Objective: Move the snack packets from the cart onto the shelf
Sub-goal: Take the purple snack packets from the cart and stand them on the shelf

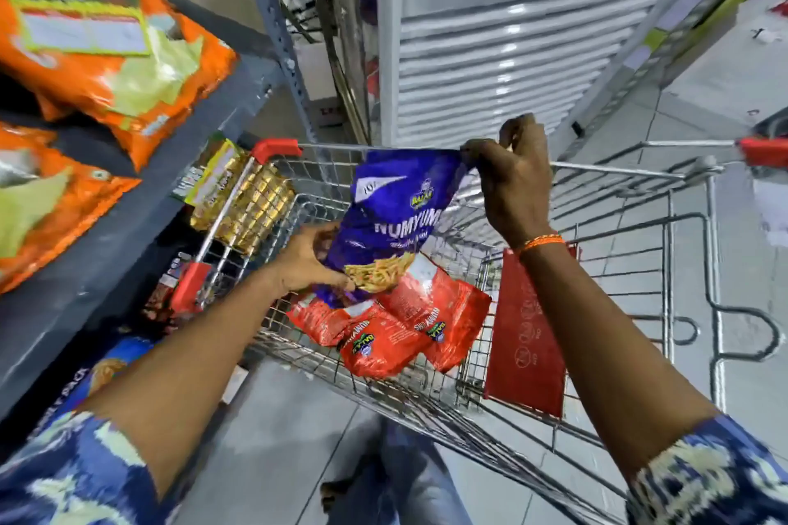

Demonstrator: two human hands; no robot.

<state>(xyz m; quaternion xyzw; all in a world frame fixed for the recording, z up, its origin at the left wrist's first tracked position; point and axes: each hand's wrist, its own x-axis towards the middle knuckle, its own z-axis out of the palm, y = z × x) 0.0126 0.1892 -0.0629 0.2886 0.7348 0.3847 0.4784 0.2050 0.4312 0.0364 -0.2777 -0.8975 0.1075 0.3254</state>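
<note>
A blue snack packet [392,217] hangs over the wire cart [639,251]. My right hand [514,183] pinches its top right corner. My left hand [305,260] grips its lower left edge. Below it, several red snack packets [409,324] lie in the cart's basket. The grey shelf [128,234] runs along the left, with orange packets [106,34] lying on it.
A gold packet [243,200] sits on a lower shelf level beside the cart's left rim. A red flap [526,332] hangs at the cart's near end. A white louvred unit [503,55] stands behind the cart. Grey tiled floor [746,98] lies to the right.
</note>
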